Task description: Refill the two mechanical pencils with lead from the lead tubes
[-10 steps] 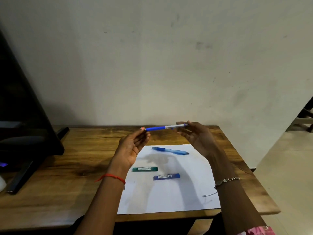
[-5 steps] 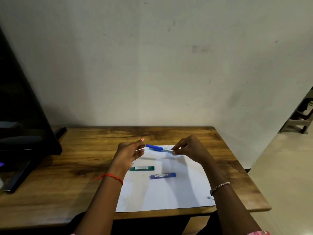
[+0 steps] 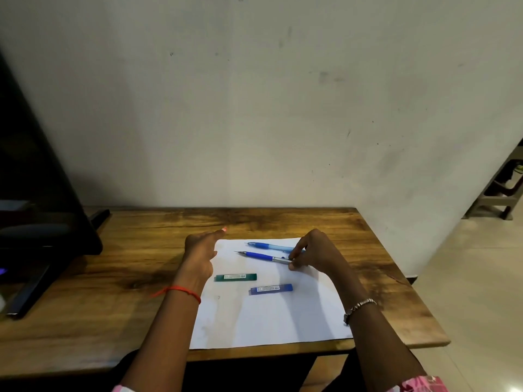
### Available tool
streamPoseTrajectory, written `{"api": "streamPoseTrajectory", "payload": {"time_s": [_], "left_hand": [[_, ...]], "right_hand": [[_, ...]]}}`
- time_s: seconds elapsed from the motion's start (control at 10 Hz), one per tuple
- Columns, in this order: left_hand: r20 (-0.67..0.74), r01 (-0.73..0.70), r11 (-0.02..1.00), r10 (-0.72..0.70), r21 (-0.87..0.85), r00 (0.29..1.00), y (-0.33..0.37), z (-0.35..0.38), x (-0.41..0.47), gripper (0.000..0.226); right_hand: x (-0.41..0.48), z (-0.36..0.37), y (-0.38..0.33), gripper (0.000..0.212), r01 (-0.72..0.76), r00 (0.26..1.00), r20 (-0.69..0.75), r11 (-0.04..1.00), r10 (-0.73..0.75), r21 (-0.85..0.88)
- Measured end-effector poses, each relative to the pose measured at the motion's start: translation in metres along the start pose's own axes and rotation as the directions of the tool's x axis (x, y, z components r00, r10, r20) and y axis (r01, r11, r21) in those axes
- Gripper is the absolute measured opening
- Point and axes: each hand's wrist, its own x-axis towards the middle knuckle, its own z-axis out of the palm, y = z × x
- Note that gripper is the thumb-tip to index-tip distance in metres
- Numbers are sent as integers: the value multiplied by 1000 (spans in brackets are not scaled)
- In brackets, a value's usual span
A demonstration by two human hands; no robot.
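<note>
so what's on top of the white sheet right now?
A light blue pencil, a dark blue pencil, a green lead tube, a blue lead tube. The right hand pinches the dark one's rear end, covering both caps.

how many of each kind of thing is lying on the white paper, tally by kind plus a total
Mechanical pencils: 2, a dark blue pencil with a silver end and a light blue translucent pencil
Lead tubes: 2, a green flat plastic tube and a blue flat plastic tube
Total: 4 on the white paper sheet
</note>
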Motion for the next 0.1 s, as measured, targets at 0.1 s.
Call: {"api": "streamPoseTrajectory", "payload": {"time_s": [0.1], "left_hand": [[1, -12, 1000, 12, 13, 1000, 0, 0, -3, 16]], "right_hand": [[-2, -1, -1, 30, -14, 1000, 28, 1000, 14, 3]]}}
